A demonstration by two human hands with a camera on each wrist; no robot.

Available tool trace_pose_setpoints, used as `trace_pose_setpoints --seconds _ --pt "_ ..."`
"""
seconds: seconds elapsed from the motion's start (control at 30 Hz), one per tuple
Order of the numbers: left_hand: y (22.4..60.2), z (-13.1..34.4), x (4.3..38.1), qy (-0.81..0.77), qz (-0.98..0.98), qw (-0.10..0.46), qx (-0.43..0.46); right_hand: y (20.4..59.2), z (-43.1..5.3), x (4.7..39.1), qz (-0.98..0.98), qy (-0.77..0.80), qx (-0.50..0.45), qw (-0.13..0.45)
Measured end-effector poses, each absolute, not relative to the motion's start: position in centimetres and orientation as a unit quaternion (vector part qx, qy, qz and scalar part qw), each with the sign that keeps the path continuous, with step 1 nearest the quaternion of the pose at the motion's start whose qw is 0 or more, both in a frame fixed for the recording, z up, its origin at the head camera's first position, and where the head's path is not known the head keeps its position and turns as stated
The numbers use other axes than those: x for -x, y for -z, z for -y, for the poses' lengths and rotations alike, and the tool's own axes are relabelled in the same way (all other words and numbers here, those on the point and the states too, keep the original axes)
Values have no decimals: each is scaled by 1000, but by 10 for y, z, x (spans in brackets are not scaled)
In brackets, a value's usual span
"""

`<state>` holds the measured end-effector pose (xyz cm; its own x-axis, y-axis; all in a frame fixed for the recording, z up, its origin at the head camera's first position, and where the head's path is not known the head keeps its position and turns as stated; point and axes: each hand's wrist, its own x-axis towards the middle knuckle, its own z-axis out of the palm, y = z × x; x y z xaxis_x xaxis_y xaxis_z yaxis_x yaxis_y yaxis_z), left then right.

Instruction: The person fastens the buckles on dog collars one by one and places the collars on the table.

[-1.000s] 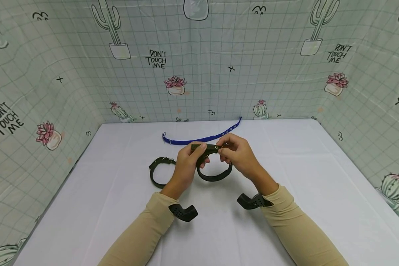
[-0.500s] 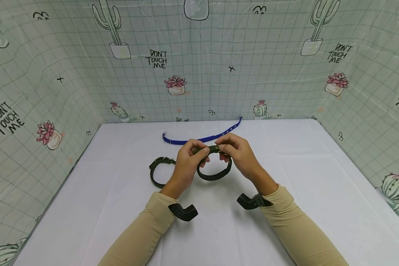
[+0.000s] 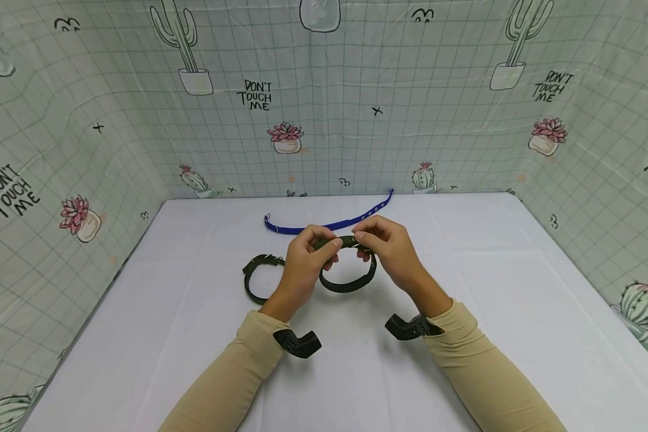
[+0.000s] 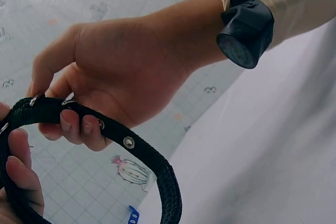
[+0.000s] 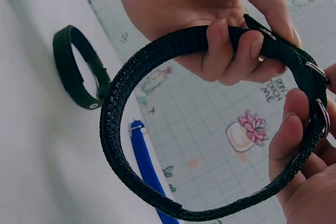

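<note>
In the head view, my left hand and right hand hold a dark green collar raised above the table. The collar forms a closed loop hanging below the fingers. Thumb and fingers of each hand pinch its top edge, near the metal fittings. The right wrist view shows its strap end, a silver buckle and a ring between the hands. Metal eyelets line the strap in the left wrist view. Fingers hide part of the buckle area.
Another dark green collar, looped, lies left of the hands, partly behind the left forearm. A blue collar with eyelets stretches out along the back of the white table. Patterned cloth walls enclose the table's back and sides.
My left fingers have shifted over the collar's top, covering the flat strap that stuck out beneath the thumb. My right fingers have moved slightly at the fittings. The loop stays nearly in place.
</note>
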<state>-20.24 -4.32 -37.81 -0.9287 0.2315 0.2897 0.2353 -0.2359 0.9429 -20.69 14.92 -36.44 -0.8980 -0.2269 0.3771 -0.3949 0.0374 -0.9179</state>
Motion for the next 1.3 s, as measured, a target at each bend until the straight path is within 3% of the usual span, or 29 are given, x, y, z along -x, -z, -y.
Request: trace_pose_setpoints --seconds 0.37,0.73,1.3 --pt "378 47 202 730 643 -25 230 364 -150 208 701 -683 -189 82" --pt "378 46 203 680 700 13 220 365 -150 209 677 -713 -158 95" --pt "375 45 199 672 711 27 208 359 -153 204 725 -616 -280 127"
